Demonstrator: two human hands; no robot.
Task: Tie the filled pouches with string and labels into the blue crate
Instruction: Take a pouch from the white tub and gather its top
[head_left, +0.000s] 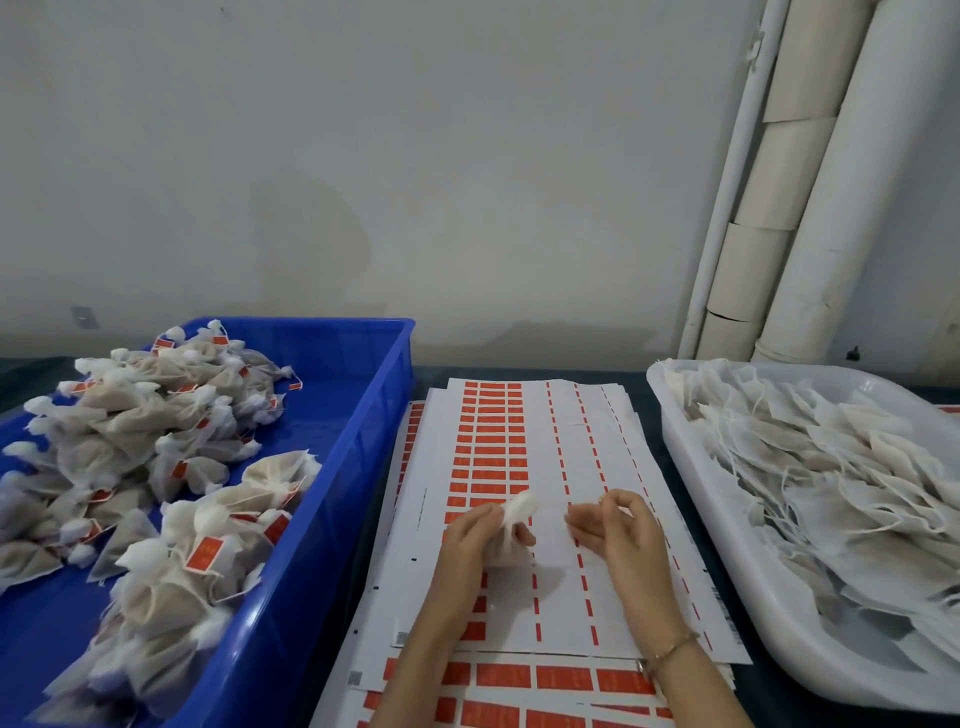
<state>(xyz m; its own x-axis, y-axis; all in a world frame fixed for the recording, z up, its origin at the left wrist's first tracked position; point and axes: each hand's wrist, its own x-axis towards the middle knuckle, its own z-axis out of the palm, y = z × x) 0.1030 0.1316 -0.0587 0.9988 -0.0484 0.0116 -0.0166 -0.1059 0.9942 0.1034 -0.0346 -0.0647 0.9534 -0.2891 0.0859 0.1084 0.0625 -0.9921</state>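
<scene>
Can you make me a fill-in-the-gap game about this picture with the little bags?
The left hand holds one ____ over the label sheets. The tied pouches with red labels lie in the ____ crate. The untied pouches wait in the ____ tray on the right.
Missing words: pouch, blue, white.

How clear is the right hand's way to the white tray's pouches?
Likely yes: the right hand hovers over the label sheets; the open-topped white tray of pouches sits to its right, nothing between.
</scene>
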